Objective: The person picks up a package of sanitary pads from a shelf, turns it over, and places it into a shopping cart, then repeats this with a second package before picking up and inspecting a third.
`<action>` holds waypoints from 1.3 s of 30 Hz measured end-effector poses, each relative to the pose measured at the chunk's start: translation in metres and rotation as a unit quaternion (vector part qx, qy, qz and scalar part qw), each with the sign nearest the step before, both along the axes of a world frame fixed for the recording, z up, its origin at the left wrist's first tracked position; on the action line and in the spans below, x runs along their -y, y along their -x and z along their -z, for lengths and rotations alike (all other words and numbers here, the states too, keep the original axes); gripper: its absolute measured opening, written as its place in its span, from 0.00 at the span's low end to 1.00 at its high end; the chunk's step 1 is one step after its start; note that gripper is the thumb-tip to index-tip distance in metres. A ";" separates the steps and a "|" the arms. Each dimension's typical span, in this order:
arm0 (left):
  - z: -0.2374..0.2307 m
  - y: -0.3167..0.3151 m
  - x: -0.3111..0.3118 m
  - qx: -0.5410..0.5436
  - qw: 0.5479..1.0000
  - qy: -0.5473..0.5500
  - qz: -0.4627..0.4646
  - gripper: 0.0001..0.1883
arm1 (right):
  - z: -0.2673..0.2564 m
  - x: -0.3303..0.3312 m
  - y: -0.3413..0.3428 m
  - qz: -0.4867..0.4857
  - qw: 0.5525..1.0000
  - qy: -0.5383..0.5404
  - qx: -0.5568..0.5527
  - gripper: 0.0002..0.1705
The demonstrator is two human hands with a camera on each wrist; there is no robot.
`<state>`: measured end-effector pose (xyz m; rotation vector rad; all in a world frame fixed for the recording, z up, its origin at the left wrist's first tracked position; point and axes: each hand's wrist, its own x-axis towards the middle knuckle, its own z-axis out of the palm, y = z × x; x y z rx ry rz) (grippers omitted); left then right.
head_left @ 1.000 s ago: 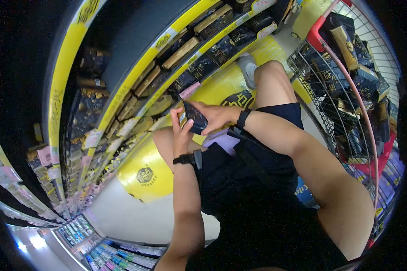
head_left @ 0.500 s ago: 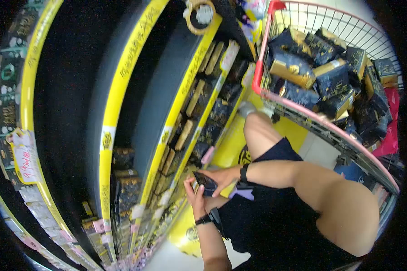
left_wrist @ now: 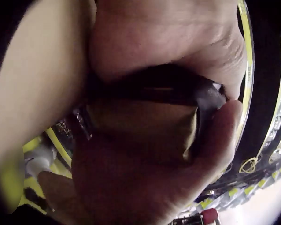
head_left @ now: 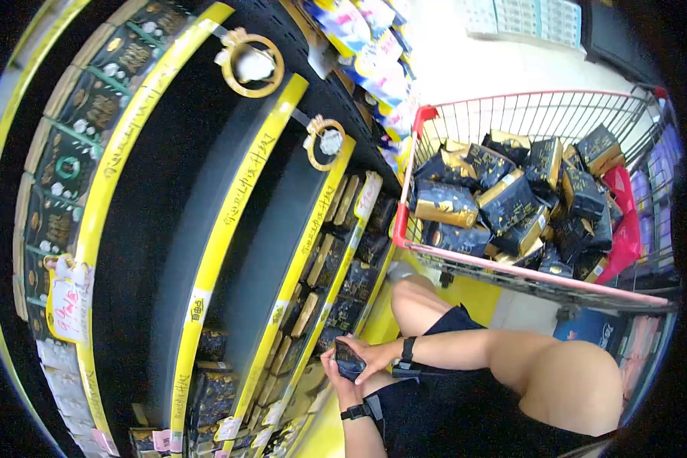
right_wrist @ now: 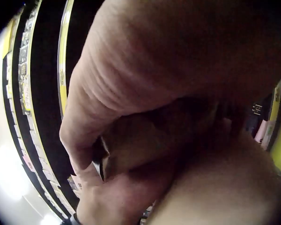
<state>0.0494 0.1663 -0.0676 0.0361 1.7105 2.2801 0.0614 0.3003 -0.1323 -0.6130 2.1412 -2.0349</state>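
Both hands hold one small black-and-gold packet (head_left: 349,362) low in front of the body, beside the lower shelves. My left hand (head_left: 346,389) grips it from the near side, with fingers curled around its edge. From the other side my right hand (head_left: 379,356) grips it, thumb and fingers around the wrapper. In the left wrist view the packet's gold-brown side (left_wrist: 145,122) shows between the two hands. A dark, folded end of the packet (right_wrist: 100,157) shows under the fingers in the right wrist view, where the hands hide most of it.
A shopping cart (head_left: 420,122) with a red-cornered frame stands at the right, heaped with similar black-and-gold packets (head_left: 507,200). Shelves with yellow edge strips (head_left: 229,217) rise along the left, some holding packets (head_left: 324,259). Blue-and-white packs (head_left: 378,65) are stacked beyond the shelf end.
The head view has swung toward the cart and upper shelves, so the hands appear lower in the picture. Both hands keep holding the packet between them.
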 end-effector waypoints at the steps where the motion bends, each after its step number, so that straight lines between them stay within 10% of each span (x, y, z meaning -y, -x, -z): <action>1: 0.001 0.002 -0.004 -0.002 1.000 0.006 -0.002 0.21 | 0.002 -0.004 0.001 0.008 1.000 -0.005 0.006 0.84; 6: 0.028 0.013 0.005 -0.085 0.982 0.169 0.010 0.13 | 0.009 -0.015 -0.003 -0.028 0.994 0.101 0.034 0.85; 10: 0.036 -0.010 0.002 0.006 0.999 -0.038 0.007 0.15 | 0.002 -0.024 -0.016 -0.095 0.992 0.035 0.081 0.84; 17: 0.060 -0.037 0.067 0.020 0.996 -0.045 -0.068 0.18 | 0.013 0.027 -0.017 -0.183 0.954 -0.055 0.233 0.80; 19: 0.057 -0.043 0.087 0.026 0.992 -0.055 -0.106 0.24 | 0.005 0.047 -0.024 -0.153 0.951 -0.070 0.259 0.72; 22: 0.035 -0.056 0.102 -0.063 0.992 0.014 -0.112 0.31 | 0.041 0.075 -0.023 -0.177 0.857 0.278 0.395 0.65; 25: 0.042 -0.065 0.114 -0.119 0.985 0.100 -0.075 0.43 | 0.053 0.090 -0.012 -0.142 0.811 0.314 0.473 0.39; 30: 0.068 -0.058 0.111 -0.223 0.949 0.222 -0.025 0.54 | 0.040 0.101 -0.008 -0.023 0.782 0.160 0.602 0.36; 33: 0.092 -0.050 0.107 -0.202 0.961 0.188 -0.035 0.54 | 0.073 0.101 -0.013 0.055 0.870 0.152 0.466 0.41; 36: 0.092 -0.046 0.103 -0.212 0.953 0.211 -0.041 0.52 | 0.008 0.103 -0.045 0.102 0.903 0.063 0.412 0.35; 39: 0.107 -0.045 0.097 -0.198 0.955 0.220 -0.032 0.50 | 0.071 0.099 -0.025 0.043 0.908 0.123 0.399 0.30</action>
